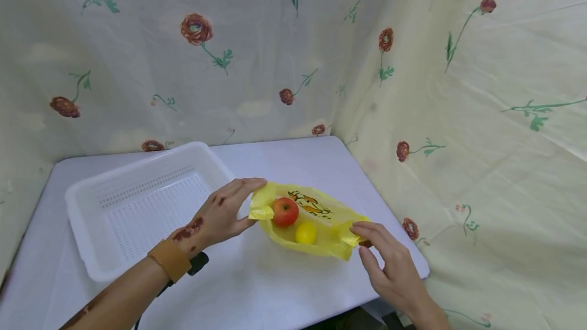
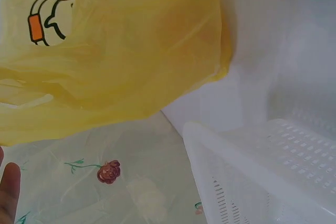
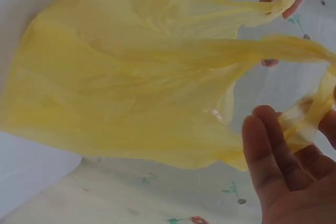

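A yellow plastic bag (image 1: 327,225) hangs spread between my two hands, its mouth facing me. Inside it lie a red apple (image 1: 285,212) and a yellow lemon (image 1: 305,232). My left hand (image 1: 224,210) holds the bag's left handle; only its fingertips show in the left wrist view. On the other side, my right hand (image 1: 390,258) holds the right handle, which loops by the fingers (image 3: 265,161) in the right wrist view. From the wrist cameras the bag's outer side (image 2: 136,61) hides the fruit.
A white perforated plastic basket (image 1: 87,233) stands on the white table (image 1: 275,162), left of the bag. Flower-patterned cloth (image 1: 257,55) hangs behind the table and along its right side. The table's front edge runs below my right hand.
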A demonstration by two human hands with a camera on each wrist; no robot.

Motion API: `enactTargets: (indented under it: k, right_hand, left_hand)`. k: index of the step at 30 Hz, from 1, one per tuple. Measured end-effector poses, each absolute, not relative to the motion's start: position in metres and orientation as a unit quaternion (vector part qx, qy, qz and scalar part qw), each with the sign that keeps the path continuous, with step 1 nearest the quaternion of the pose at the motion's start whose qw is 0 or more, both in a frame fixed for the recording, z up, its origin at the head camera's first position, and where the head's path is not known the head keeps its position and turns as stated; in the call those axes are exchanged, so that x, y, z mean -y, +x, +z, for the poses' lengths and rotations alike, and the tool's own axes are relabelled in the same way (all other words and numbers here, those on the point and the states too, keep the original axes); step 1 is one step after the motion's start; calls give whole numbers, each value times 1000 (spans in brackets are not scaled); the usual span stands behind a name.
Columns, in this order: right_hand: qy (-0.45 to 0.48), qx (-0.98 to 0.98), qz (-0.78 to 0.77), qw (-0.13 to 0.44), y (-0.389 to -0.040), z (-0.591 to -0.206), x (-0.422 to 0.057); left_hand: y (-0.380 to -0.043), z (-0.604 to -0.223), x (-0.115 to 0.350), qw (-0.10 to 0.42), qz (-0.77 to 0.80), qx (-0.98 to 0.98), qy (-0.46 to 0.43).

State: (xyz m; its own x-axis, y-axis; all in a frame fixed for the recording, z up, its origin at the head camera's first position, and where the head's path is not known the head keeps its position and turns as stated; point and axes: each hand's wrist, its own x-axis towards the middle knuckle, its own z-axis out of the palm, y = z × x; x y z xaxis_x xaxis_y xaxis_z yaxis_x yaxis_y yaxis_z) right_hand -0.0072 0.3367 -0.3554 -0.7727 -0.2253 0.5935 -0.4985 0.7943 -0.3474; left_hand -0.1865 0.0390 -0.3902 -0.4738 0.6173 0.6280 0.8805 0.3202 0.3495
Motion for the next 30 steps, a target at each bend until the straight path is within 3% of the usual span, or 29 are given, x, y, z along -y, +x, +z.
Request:
enactTargets:
  k: [13,25,30]
  right_hand:
    - [144,929,219,260,-13,-364,-340]
    - [135,927,122,328,-26,-374,-341]
    - [134,927,119,329,-27,-375,-340]
  left_hand:
    - [-187,-393,-41,184,-346,790,-472]
    - [-185,-395,-44,187,-357,791,-459]
    - [-185,-394,-46,191,-361,791,-455]
